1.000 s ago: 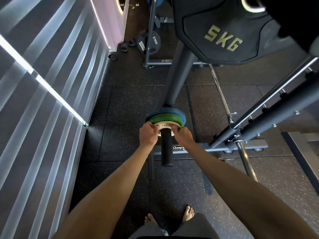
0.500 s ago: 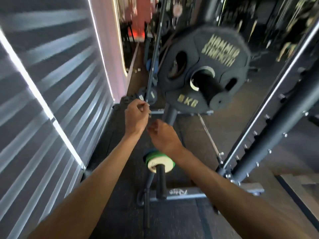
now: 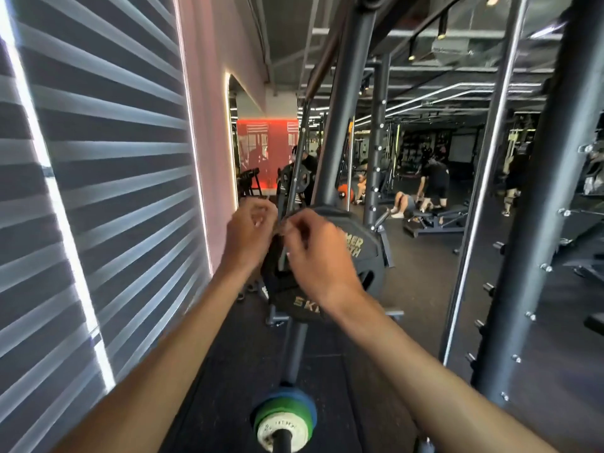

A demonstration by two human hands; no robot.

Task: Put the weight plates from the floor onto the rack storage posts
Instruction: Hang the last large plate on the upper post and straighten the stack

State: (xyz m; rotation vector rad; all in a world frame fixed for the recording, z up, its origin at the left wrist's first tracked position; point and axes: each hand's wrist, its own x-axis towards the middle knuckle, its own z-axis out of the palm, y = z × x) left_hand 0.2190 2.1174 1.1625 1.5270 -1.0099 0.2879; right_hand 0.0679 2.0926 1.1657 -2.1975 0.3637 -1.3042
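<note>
Left hand (image 3: 250, 233): raised, just left of the black plate; fingers curled in; grip cannot be told from the blur.
Right hand (image 3: 317, 256): in front of the black plate, fingers curled, tips by its upper left edge; possibly touching.
Black plate (image 3: 372, 263): marked 5 kg, hung on the rack upright (image 3: 346, 109), far centre.
Small plates (image 3: 284, 420): blue, green, white, stacked on the lower post (image 3: 282, 440), near centre.
Blinds (image 3: 98, 191): left wall.

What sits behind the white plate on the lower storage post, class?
A green plate sits directly behind the white plate, and a blue plate behind that. Only their rims show; their faces, and any further plate, are covered.
</note>
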